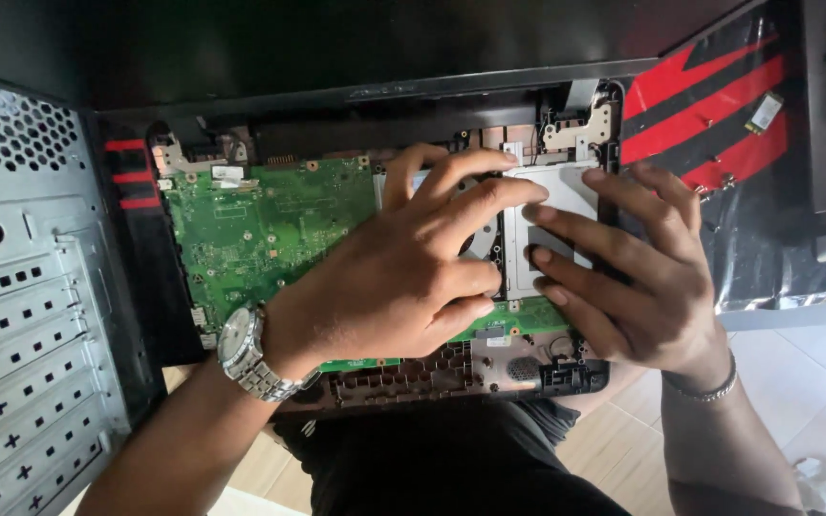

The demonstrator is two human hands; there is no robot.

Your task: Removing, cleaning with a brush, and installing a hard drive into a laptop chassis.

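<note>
left hand [403, 277] + right hand [633, 277]: fingers spread, pressing one silver drive [552, 205] | one green board [260, 229]

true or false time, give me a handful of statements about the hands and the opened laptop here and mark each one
1. Both hands rest on a silver metal drive tray in the opened laptop. True.
2. The left hand wears a metal wristwatch. True.
3. The circuit board in the laptop is blue. False: it is green.
4. The right hand grips a screwdriver. False: it holds no tool; its fingertips press on the tray.
5. A grey perforated computer case stands at the left of the picture. True.
6. The right wrist is bare. False: it wears a thin bracelet.
</note>
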